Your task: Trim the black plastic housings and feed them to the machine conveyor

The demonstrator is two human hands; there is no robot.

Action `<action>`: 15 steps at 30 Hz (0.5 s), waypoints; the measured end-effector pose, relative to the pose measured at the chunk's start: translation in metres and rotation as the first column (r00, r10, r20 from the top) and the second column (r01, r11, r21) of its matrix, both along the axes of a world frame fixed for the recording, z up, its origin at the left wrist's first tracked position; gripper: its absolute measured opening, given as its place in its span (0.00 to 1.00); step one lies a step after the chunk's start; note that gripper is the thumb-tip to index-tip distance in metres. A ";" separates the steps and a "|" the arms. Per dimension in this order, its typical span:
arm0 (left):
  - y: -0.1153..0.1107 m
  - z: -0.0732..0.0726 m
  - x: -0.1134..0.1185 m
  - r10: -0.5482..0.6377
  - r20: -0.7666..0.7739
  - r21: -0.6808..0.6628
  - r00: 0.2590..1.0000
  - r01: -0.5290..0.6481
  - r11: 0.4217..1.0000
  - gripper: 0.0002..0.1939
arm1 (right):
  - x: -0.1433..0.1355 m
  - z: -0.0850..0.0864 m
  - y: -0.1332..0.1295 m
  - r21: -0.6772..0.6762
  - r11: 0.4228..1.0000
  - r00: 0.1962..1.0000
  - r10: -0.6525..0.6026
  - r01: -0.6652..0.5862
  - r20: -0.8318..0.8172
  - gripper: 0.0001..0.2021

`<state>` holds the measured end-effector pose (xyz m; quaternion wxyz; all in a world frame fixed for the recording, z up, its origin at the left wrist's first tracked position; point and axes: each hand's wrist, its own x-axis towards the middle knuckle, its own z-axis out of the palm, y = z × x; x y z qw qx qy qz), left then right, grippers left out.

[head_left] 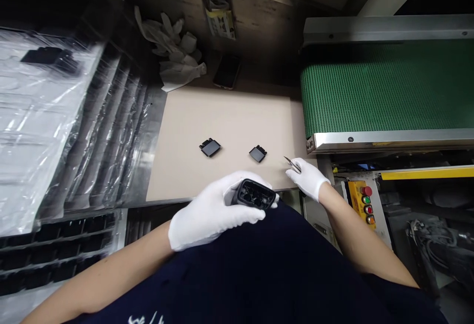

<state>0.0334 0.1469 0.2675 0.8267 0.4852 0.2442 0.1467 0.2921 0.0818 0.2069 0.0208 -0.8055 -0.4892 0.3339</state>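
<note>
White gloves cover both of my hands. In my left hand is a hollow black plastic housing, its open side facing up and round shapes visible inside. My fingers wrap round it in front of my body. My right hand grips a pair of metal tweezers by the table's right edge, the tips pointing left and away from me. Two small black plastic parts with prongs lie apart on the beige board: a left part and a right part, the latter closer to the tweezers.
A green conveyor belt with metal rails stands at the right, above a yellow button box. Crumpled white gloves and a phone lie at the back. Stacked clear plastic trays rise on the left.
</note>
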 end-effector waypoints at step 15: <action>0.002 -0.022 0.009 0.011 0.159 0.336 0.987 -0.065 0.940 0.17 | -0.034 0.019 -0.015 0.138 0.974 0.749 -0.043 0.178 -0.662 0.25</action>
